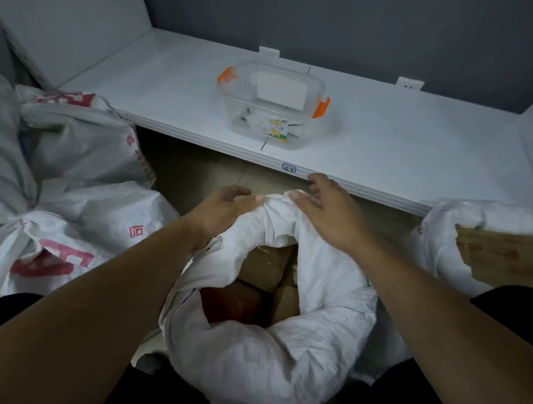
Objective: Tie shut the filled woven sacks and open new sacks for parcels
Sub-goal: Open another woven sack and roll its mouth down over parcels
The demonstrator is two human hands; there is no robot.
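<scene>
A white woven sack stands open between my knees, its rim rolled down into a thick collar. Cardboard parcels and a dark red packet show inside. My left hand lies on the far left of the rolled rim, with thumb and fingers curved around the fabric there. My right hand rests on the far right of the rim with its fingers spread and fairly straight, fingertips reaching toward the shelf edge.
Tied white sacks with red print are piled at the left. Another open sack holding a brown carton stands at the right. A white shelf runs across ahead, carrying a clear plastic box with orange clips.
</scene>
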